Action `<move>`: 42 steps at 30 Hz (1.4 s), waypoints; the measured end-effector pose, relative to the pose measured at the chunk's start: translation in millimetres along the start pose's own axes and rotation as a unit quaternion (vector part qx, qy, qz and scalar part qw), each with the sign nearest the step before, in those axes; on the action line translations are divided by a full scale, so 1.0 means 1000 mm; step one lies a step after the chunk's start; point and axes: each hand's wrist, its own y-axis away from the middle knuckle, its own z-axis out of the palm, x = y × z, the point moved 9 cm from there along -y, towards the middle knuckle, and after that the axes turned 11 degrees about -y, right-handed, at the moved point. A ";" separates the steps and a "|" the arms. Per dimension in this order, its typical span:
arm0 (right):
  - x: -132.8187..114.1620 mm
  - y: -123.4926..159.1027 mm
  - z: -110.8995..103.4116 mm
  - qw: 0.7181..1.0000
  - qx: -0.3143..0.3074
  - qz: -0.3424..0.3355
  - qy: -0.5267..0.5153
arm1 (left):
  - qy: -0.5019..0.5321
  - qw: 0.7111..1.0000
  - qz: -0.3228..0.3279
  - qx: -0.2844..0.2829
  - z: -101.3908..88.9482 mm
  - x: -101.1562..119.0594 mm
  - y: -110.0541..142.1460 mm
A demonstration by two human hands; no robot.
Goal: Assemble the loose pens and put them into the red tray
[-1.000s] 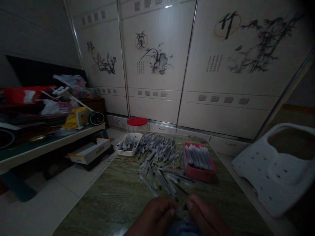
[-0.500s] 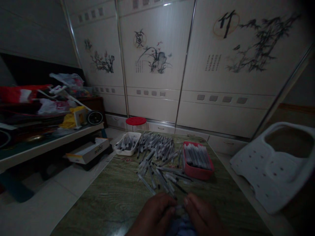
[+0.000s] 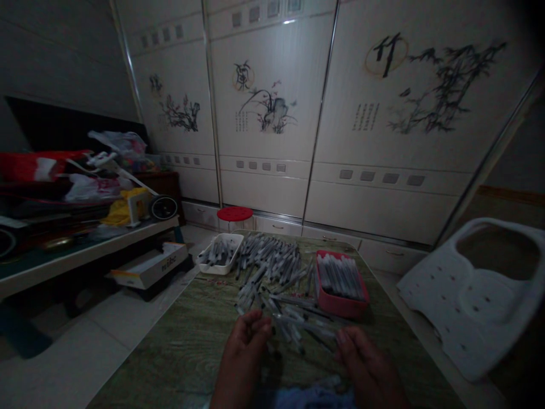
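My right hand pinches the end of a clear pen that points left across the loose pens. My left hand is closed, thumb against fingers, close to the pen's other end; what it grips, if anything, is too dark to make out. Ahead of both hands spreads a heap of clear pens with dark ends. The red box to the right holds a row of pens. More pens or pen parts lie in the white tray at the far left of the table. Nearer me is blue cloth.
The green wood-grained table stands before sliding cabinet doors. A red stool is behind it. At right leans a white plastic chair. A cluttered bench is on the left, beside an open shoebox.
My hands have moved apart and slightly forward from close together near my lap. The clear pen now shows stretched between them, at my right fingertips. The camera has tilted up slightly.
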 end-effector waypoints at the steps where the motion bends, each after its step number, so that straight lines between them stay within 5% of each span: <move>1: 0.003 0.000 0.001 1.000 -0.003 0.009 -0.004 | 0.033 0.999 -0.025 -0.023 0.006 -0.005 0.001; 6: 0.001 0.000 0.008 0.999 -0.019 -0.019 0.025 | 0.153 0.979 -0.067 -0.117 0.032 -0.009 0.010; 11: 0.001 0.000 0.012 0.998 -0.022 -0.031 0.045 | 0.178 0.975 -0.103 -0.086 0.028 -0.012 0.014; 17: 0.010 0.002 0.017 0.999 -0.039 -0.001 -0.017 | 0.169 0.979 -0.070 -0.088 0.024 -0.008 0.012; 26: 0.040 0.000 0.026 0.979 -0.040 0.107 -0.170 | 0.134 0.986 -0.045 -0.093 0.026 0.000 0.012; 34: 0.005 0.006 0.028 0.994 -0.065 0.034 -0.080 | 0.117 0.990 -0.039 -0.070 0.017 0.000 0.005; 42: 0.028 0.006 0.032 0.974 -0.040 0.136 -0.178 | 0.139 0.986 -0.034 -0.088 0.022 0.003 0.010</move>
